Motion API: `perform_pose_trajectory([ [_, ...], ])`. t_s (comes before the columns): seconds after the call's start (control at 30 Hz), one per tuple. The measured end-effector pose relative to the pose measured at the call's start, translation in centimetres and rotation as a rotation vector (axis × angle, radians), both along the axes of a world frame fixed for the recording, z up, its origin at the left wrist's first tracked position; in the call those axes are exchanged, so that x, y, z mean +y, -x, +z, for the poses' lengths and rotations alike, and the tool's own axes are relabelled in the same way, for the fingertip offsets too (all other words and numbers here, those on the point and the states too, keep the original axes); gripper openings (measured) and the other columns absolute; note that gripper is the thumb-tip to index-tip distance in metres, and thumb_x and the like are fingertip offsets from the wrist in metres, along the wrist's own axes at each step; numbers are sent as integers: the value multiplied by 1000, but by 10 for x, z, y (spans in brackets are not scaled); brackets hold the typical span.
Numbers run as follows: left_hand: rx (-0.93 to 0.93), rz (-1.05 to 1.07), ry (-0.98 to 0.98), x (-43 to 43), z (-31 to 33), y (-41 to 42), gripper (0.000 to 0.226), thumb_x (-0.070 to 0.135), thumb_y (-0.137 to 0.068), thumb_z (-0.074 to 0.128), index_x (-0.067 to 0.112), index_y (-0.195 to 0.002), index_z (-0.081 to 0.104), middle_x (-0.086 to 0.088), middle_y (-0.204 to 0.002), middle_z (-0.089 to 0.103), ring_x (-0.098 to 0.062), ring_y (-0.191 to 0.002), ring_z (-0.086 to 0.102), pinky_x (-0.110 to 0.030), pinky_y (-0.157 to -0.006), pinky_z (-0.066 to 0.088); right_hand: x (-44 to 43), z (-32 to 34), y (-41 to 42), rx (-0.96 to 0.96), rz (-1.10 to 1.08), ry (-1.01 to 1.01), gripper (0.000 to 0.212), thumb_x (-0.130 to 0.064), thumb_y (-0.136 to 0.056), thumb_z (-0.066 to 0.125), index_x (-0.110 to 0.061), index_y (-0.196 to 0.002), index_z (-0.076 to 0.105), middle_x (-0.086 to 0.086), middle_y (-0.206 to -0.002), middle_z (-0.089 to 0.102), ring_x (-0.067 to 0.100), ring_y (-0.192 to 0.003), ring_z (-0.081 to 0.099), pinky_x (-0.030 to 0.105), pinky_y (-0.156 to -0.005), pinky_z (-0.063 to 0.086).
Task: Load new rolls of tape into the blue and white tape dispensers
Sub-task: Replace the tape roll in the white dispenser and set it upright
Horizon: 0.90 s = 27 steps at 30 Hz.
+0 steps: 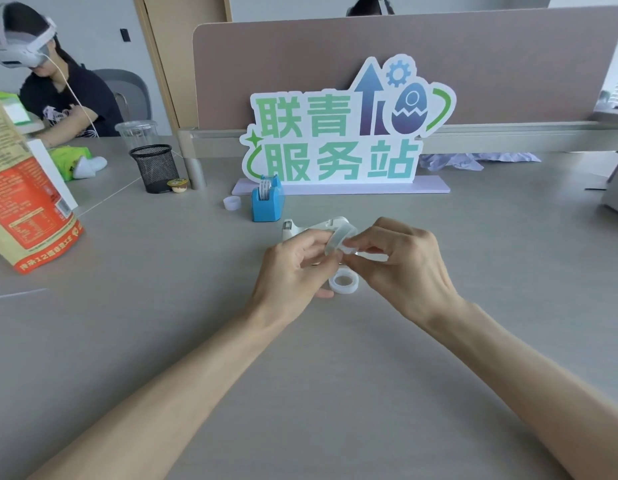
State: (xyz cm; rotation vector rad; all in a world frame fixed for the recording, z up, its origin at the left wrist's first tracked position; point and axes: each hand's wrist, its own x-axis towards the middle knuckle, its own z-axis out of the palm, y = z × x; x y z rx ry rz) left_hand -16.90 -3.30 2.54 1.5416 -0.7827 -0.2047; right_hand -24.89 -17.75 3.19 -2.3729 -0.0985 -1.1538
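Note:
My left hand (293,268) and my right hand (401,258) meet above the grey desk, both pinching a clear tape roll (338,242) held tilted. A second clear tape roll (344,283) lies flat on the desk just below my fingers. The white tape dispenser (311,226) sits right behind my hands, partly hidden by them. The blue tape dispenser (267,200) stands further back to the left with a roll in its slot. A small translucent ring (232,203) lies to its left.
A printed sign on a lilac base (342,133) stands behind the dispensers. A black mesh pen cup (155,168), a clear plastic cup (137,133) and a small sealed cup (178,184) are at back left. An orange food bag (26,209) stands at left. A person in a headset sits at far left.

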Motion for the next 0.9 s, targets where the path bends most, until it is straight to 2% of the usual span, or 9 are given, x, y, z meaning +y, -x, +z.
perform_pose_trajectory([
  [0.1, 69, -47, 42, -1, 5, 0, 13, 13, -90, 65, 20, -101, 69, 2, -96, 76, -10, -91, 72, -38, -56, 61, 2, 6, 2, 33, -32, -85, 24, -15, -75, 81, -14, -92, 64, -1, -81, 68, 14, -74, 67, 31, -70, 58],
  [0.2, 172, -115, 106, -1, 12, -1, 14, 12, -87, 67, 15, -101, 68, 0, -94, 75, -11, -88, 71, -36, -57, 61, 5, 14, 6, 27, 35, -180, 26, -6, -72, 82, -8, -88, 62, -1, -82, 64, 12, -80, 61, 22, -68, 56],
  [0.27, 185, -124, 134, 1, 14, -3, 12, 12, -87, 67, 14, -99, 68, 2, -91, 74, -9, -86, 70, -35, -56, 61, 4, 17, 8, 67, 74, -287, 30, -13, -68, 86, -12, -88, 64, -8, -89, 64, 10, -85, 60, 18, -69, 55],
  [0.4, 172, -143, 141, 7, 13, -8, 14, 13, -88, 66, 14, -101, 69, 5, -92, 73, -7, -91, 71, -33, -55, 60, -2, 14, 9, 197, 178, -521, 24, -17, -76, 79, -22, -97, 69, -9, -112, 67, 6, -102, 66, 21, -86, 55],
  [0.47, 156, -156, 130, 7, 12, -8, 13, 12, -88, 66, 14, -101, 69, 7, -92, 71, -6, -90, 71, -34, -55, 60, -4, 16, 10, 248, 260, -686, 28, -12, -77, 78, -12, -103, 68, 0, -105, 74, 9, -97, 71, 25, -85, 57],
  [0.53, 142, -182, 119, 6, 12, -8, 13, 11, -88, 65, 14, -100, 68, 10, -90, 71, -5, -89, 71, -34, -55, 60, -5, 17, 9, 266, 305, -764, 43, -17, -69, 79, -13, -109, 64, 4, -101, 75, 12, -92, 73, 24, -81, 58],
  [0.6, 134, -206, 107, 5, 11, -8, 13, 11, -87, 66, 14, -99, 69, 13, -87, 70, -6, -89, 70, -33, -56, 60, -5, 18, 10, 290, 316, -752, 45, -20, -67, 78, -13, -110, 66, 5, -101, 75, 14, -92, 73, 24, -81, 58],
  [0.73, 59, -209, 33, 7, 8, -12, 11, 22, -85, 70, 19, -95, 71, 9, -87, 71, -14, -93, 71, -34, -60, 60, -5, 17, 12, 294, 279, -708, 25, -9, -74, 79, -5, -98, 72, 5, -91, 78, 14, -85, 75, 20, -75, 57],
  [0.9, -78, -120, 37, 5, 7, -10, 7, 18, -88, 66, 18, -94, 68, 1, -91, 69, -7, -91, 69, -30, -57, 59, -1, 17, 9, 257, 228, -699, 20, -7, -75, 79, -6, -94, 73, 1, -88, 78, 12, -80, 74, 18, -72, 57],
])
